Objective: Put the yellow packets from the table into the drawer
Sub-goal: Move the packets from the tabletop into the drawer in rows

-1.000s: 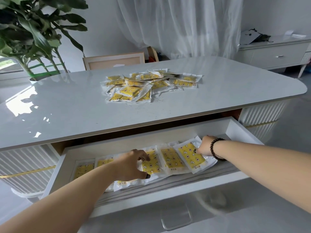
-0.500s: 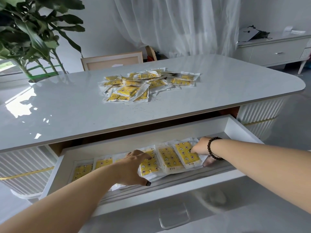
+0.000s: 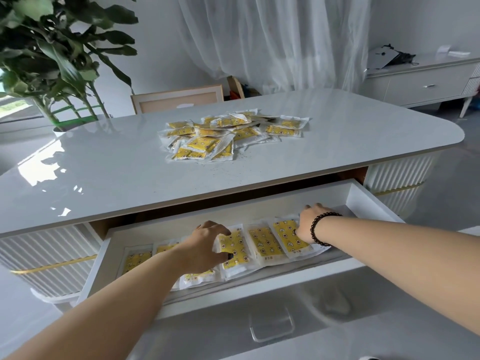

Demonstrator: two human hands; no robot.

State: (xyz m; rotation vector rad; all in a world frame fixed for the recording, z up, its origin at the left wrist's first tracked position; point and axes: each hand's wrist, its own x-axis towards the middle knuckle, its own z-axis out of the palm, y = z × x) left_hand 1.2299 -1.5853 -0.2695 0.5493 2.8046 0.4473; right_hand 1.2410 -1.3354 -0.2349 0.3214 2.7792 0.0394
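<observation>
Bright white room, sheer curtain and leafy plant [image 3: 52, 55] behind a glossy grey table [image 3: 109, 178]. Nearest, beneath the table's front edge: open drawer [image 3: 363, 197], pulled out toward the viewer. Inside the drawer, a row of yellow packets [image 3: 265, 241] laid flat side by side, long axes front to back, short ends toward the drawer's front wall; likely lined up this way to fit more across. Left hand [image 3: 205, 246] in the drawer's middle, fingers curled over one packet's edge, thumb at its near side, apparently nudging it square. Right hand [image 3: 310, 223] toward the drawer's right end, fingers bent down onto the last packet; true pinch or mere press, cannot tell. Farther, beyond the drawer on the table's middle: loose pile of packets [image 3: 228, 137], overlapping, pointing every way, still to be moved.
</observation>
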